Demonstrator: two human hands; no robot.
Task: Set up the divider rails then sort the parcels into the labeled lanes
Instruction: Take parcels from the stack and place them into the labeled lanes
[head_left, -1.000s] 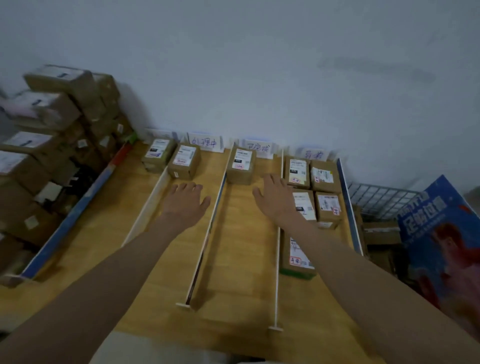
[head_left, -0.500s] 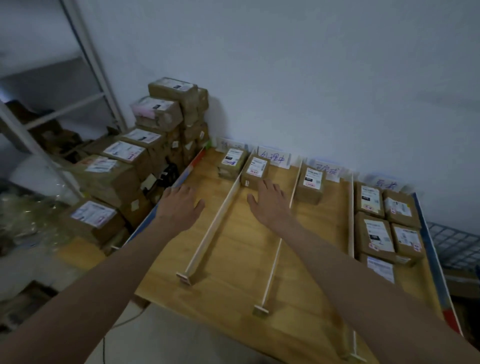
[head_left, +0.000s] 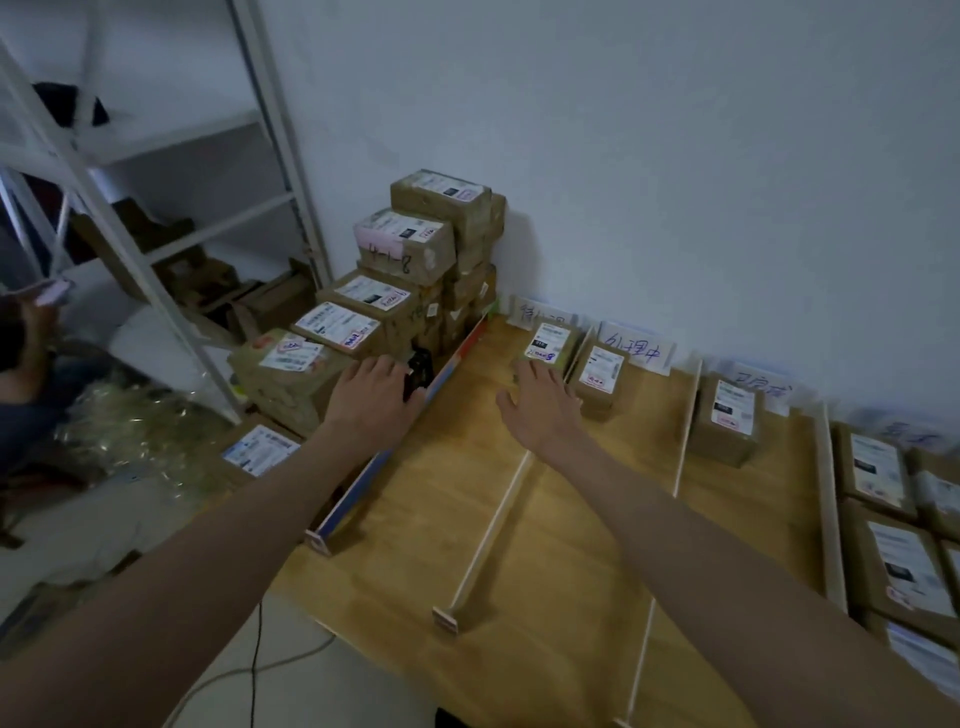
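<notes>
Your left hand (head_left: 370, 397) reaches toward the stacked parcels (head_left: 332, 332) at ten o'clock, fingers relaxed and apart; your right hand (head_left: 540, 408) hovers flat, fingers spread, over the worktop (head_left: 561, 545).

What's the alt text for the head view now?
Both hands, the left hand and the right hand, reach out open over a wooden table split by divider rails into lanes holding parcels, beside a stack of boxes.
</notes>
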